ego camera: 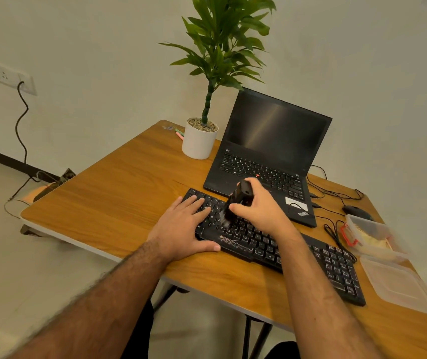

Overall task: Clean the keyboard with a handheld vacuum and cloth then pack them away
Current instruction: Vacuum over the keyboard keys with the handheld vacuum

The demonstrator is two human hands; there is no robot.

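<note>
A black keyboard (297,252) lies diagonally on the wooden table (119,193). My left hand (181,229) lies flat on the keyboard's left end, fingers straight on the keys and thumb along its front edge. My right hand (256,206) grips a small black handheld vacuum (238,200), held nearly upright with its nozzle down on the keys in the keyboard's left half. A clear plastic container (370,237) at the right holds something pale, perhaps a cloth; I cannot tell.
An open black laptop (266,149) stands right behind the keyboard. A white pot with a green plant (199,141) sits at the table's back. A black mouse (354,211) and cables lie at the right. A clear lid (398,283) rests by the container.
</note>
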